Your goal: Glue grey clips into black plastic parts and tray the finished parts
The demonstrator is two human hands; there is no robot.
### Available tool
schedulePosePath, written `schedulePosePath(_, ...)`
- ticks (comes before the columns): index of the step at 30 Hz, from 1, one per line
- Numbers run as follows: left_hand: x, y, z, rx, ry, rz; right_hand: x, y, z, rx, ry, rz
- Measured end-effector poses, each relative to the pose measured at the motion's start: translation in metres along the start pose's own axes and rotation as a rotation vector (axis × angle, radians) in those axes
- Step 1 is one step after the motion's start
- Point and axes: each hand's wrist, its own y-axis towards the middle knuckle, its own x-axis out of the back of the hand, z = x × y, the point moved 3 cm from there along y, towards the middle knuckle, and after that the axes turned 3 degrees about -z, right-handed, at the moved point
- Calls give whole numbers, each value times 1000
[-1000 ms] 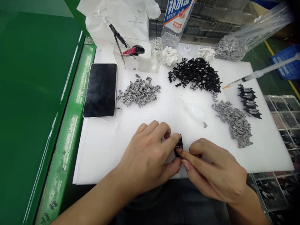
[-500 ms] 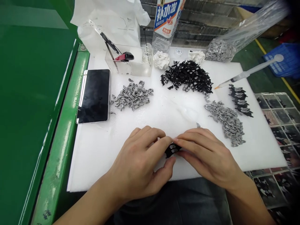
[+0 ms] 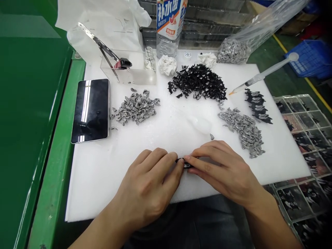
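Observation:
Between my fingertips, just over the white foam board (image 3: 160, 138), is a small black part (image 3: 187, 165) with silvery-grey pieces on it. My left hand (image 3: 153, 183) pinches its left end with thumb and fingers. My right hand (image 3: 223, 169) grips the other end, and the fingers cover most of it. One loose grey piece (image 3: 212, 137) lies just beyond my right hand. A pile of small grey pieces (image 3: 137, 107) sits to the left, another grey pile (image 3: 246, 131) to the right. Farther back is a heap of black pieces (image 3: 199, 82).
A phone (image 3: 90, 110) lies at the left. Tweezers (image 3: 100, 45) lean in a clear box (image 3: 129, 76); a drink bottle (image 3: 169, 27) stands behind. At right are a syringe (image 3: 264, 73), a row of black-and-grey parts (image 3: 258, 105), a bag of grey pieces (image 3: 233, 52) and divided trays (image 3: 295, 204).
My left thumb has closed up against the fingers on the black part. The part has turned, showing a narrower side. The whole view has shifted slightly.

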Motion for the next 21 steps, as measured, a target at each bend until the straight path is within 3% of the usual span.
schedulePosePath(15,1,0,0,23,-21,10,2,-3,-2,-52,59,-17)
schedulePosePath(21,1,2,4,125,-126,-73,3,-3,-3,-91,93,-27)
